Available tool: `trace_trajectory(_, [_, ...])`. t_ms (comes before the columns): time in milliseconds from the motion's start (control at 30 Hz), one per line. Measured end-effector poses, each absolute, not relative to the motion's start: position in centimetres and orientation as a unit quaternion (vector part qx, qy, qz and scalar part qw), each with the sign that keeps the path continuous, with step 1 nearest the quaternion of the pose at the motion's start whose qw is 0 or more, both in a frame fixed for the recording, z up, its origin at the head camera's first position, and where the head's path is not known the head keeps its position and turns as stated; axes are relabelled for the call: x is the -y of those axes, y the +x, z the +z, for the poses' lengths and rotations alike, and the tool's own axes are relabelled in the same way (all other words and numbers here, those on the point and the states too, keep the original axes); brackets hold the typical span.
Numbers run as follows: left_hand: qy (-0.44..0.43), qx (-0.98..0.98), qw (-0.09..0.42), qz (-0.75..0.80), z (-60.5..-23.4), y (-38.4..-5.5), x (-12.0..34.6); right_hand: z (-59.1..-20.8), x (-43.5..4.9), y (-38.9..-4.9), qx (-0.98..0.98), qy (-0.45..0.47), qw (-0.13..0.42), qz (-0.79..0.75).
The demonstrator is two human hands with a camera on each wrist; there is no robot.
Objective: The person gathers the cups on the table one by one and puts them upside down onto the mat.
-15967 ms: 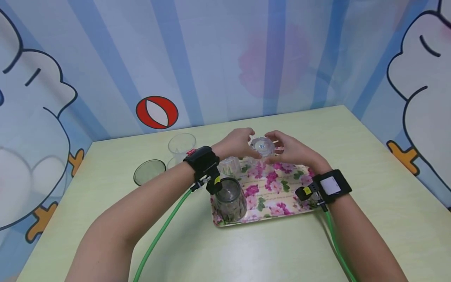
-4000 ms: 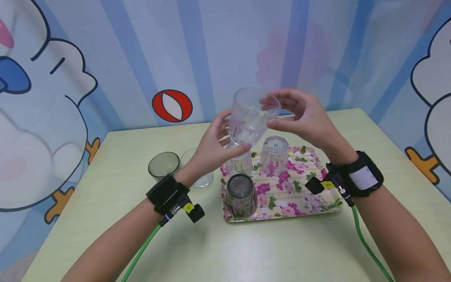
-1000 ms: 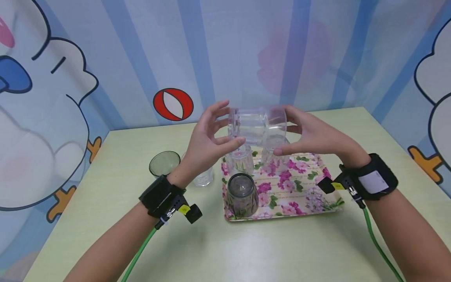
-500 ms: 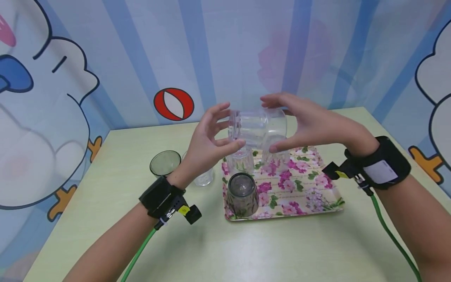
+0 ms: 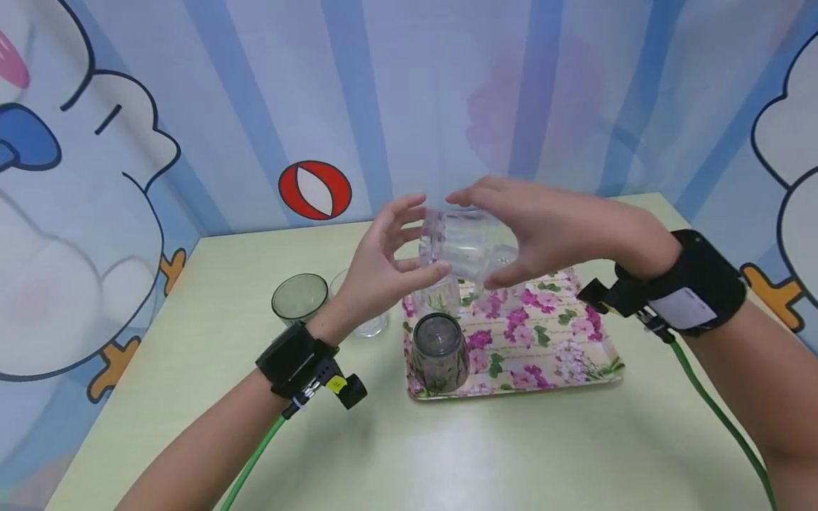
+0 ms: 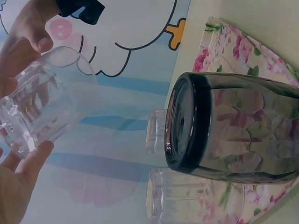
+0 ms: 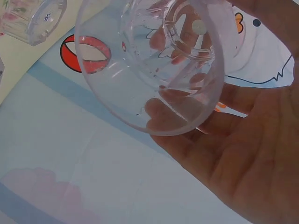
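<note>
Above the tray, a clear drinking glass (image 5: 461, 238) is held tipped on its side, base to the left and mouth to the right. My left hand (image 5: 383, 266) grips it round the base. From the other end my right hand (image 5: 562, 226) reaches over the glass, thumb below and fingers above, curled round its side. In the right wrist view the open mouth of the glass (image 7: 110, 88) faces the camera. On the flowered tray (image 5: 543, 362) a smoky grey glass (image 5: 439, 355) stands upside down at the front left. Behind it is an upside-down clear glass (image 5: 437, 298).
Another upside-down clear glass (image 6: 187, 196) on the tray is largely hidden behind the held one in the head view. Left of the tray, a green-tinted glass (image 5: 299, 301) and a clear glass (image 5: 372, 326) stand mouth up, partly behind my left hand. A patterned curtain (image 5: 415, 92) hangs behind.
Earlier, both hands were at another glass over the tray's back. Since then this glass was lifted and tipped sideways. Over the last second my right hand has slid left along it; the glass dipped slightly.
</note>
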State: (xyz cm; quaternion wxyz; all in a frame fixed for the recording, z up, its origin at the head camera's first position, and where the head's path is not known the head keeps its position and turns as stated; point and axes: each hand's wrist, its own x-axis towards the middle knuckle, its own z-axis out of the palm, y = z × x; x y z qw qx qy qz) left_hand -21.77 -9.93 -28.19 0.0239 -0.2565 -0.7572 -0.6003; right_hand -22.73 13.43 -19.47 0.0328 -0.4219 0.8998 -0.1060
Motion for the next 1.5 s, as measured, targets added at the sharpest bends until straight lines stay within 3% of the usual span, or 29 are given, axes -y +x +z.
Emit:
trace_trajectory(333, [-0.258, 0.764, 0.014, -0.591, -28.3, -21.5, 9.9, -19.4, -13.1, -22.5, -0.907, -0.411, 0.041, -0.087])
trace_trajectory(600, [-0.261, 0.770, 0.023, -0.582, -28.2, -21.3, 9.8, -19.7, -13.2, -22.6, -0.903, -0.419, 0.013, -0.098])
trace_trajectory(1133, [-0.264, 0.746, 0.103, -0.602, -27.5, -20.8, 9.5, -21.6, -14.3, -23.2, -0.862, -0.463, -0.087, -0.190])
trace_trajectory(1500, [-0.271, 0.727, 0.155, -0.611, -27.5, -20.4, 9.4, -23.7, -13.9, -23.3, -0.824, -0.462, -0.116, -0.306])
